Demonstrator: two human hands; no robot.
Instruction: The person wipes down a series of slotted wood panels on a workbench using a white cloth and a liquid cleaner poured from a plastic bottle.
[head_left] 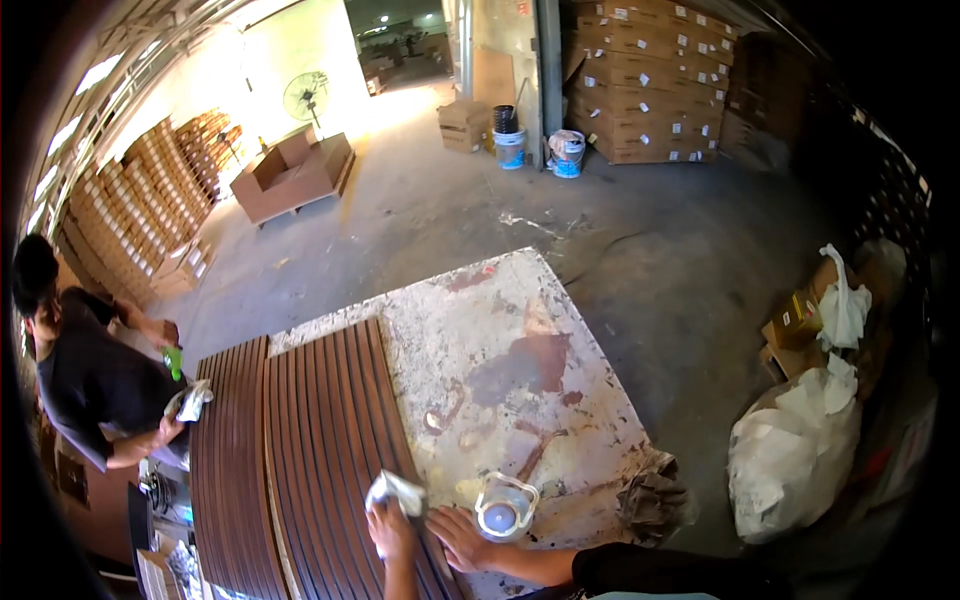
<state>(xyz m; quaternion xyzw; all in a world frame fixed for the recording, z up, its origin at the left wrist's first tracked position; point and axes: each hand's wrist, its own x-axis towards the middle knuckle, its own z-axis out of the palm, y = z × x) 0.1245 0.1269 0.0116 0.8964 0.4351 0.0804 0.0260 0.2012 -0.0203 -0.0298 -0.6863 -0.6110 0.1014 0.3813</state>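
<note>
My left hand (pixel 393 532) is closed on a white cloth (pixel 396 492), pressed onto a dark brown slatted panel (pixel 330 430). My right hand (pixel 460 538) lies with fingers stretched out at that panel's right edge. Just right of it stands a small translucent container with a white handle (pixel 503 512), on the paint-stained tabletop (pixel 480 360). Another slatted panel (pixel 230 450) lies alongside to the left. A co-worker (pixel 100 370) stands beside that panel, with a white cloth (pixel 193 400) in one hand and a green bottle (pixel 173 361) at the other.
A crumpled dark cloth (pixel 655 497) hangs at the table's right corner. Stuffed white sacks (pixel 795 450) stand on the floor to the right. Farther off are stacked cartons (pixel 650 85), two buckets (pixel 566 155), an open cardboard box (pixel 290 180) and a fan (pixel 307 97).
</note>
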